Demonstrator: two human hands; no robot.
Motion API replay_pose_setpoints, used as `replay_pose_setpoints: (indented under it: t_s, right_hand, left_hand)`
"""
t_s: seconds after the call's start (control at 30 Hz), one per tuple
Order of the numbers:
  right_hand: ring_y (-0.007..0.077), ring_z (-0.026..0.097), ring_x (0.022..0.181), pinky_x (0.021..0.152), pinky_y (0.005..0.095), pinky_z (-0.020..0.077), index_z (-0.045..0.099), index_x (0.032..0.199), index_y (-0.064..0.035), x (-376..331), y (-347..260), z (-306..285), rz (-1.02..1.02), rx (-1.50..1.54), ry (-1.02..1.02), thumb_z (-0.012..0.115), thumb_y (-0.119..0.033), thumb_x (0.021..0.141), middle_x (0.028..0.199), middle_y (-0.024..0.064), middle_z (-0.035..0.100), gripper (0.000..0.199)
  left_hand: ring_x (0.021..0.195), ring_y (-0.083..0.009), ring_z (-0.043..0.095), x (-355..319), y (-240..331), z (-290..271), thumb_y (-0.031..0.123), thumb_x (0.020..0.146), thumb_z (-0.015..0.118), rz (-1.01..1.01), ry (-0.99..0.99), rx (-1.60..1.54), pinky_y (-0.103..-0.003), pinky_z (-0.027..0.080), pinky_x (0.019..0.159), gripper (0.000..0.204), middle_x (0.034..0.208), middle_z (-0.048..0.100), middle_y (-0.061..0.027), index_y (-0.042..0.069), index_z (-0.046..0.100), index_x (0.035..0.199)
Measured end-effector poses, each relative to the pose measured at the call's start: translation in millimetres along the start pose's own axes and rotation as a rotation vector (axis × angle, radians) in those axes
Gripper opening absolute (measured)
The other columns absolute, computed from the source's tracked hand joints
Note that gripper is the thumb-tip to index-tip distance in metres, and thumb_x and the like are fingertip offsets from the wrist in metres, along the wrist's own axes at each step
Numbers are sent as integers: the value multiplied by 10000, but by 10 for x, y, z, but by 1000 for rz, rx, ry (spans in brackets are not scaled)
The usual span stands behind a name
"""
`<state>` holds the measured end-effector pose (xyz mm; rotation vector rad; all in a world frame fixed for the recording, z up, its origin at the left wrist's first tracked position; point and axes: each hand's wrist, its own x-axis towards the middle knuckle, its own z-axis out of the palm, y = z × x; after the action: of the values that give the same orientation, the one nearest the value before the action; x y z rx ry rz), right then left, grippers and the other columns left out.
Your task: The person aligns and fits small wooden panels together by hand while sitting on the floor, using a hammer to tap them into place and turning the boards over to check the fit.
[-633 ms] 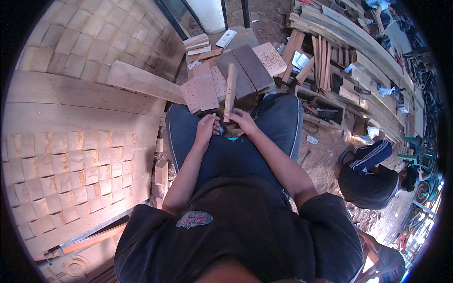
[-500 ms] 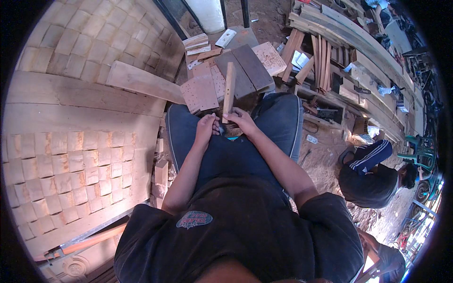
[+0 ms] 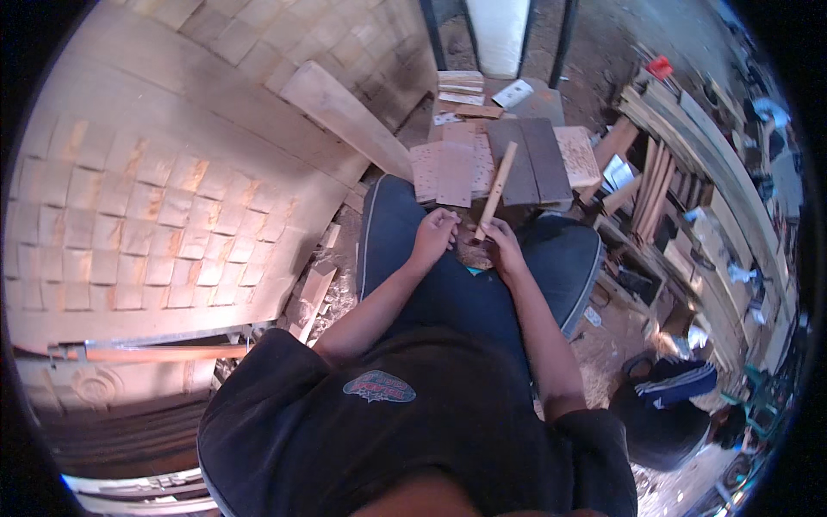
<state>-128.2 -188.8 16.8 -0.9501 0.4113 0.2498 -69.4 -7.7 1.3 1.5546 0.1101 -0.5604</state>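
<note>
Right hand [image 3: 502, 248] grip pinching wooden stick [image 3: 496, 191]; left hand [image 3: 433, 233] grip curled, hold unclear.

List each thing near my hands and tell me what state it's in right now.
Wooden stick: tilted, lower end held in right hand.
Left hand: curled, beside the stick's lower end, holding nothing that shows.
Flat wooden boards: lying side by side beyond the knees.
Long plank: lying slantwise.

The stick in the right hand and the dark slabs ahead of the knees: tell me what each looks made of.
Stick, held by the right hand: apparently bare, unfinished wood, pale tan and matte, with straight edges.
Dark slabs: probably wood too, grey-brown and dull, possibly weathered or stained; the grain is too small to tell.
</note>
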Motion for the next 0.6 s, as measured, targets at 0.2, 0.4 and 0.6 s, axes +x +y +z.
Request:
replay_pose_setpoints:
  t_s: [0.2, 0.4, 0.6]
  right_hand:
    - [261, 671, 933, 732, 332, 538, 493, 1269, -54, -29, -48, 10, 13, -8, 63, 646, -350, 909, 1134, 97, 616, 491]
    - [267, 672, 930, 734, 340, 542, 533, 1253, -54, -49, -35, -46, -9, 15, 107, 608, -356, 934, 1099, 106, 626, 445]
    - [236, 674, 888, 721, 336, 541, 560, 1243, -18, -1, -6, -69, -37, 26, 111, 593, -323, 947, 1054, 96, 651, 426]
  left_hand:
    - [635, -57, 511, -317, 488, 32, 186, 1000, 534, 236, 276, 84, -215, 439, 545, 176, 742, 550, 9, 42, 610, 931]
    - [959, -355, 553, -1515, 2295, -364, 278, 931, 560, 1454, 882, 739, -467, 463, 893, 326, 1052, 571, -183, -42, 547, 992]
    - [982, -341, 558, -2122, 3138, -267, 298, 925, 575, 2025, 436, 458, -456, 466, 898, 375, 1095, 556, -194, -46, 514, 1061]
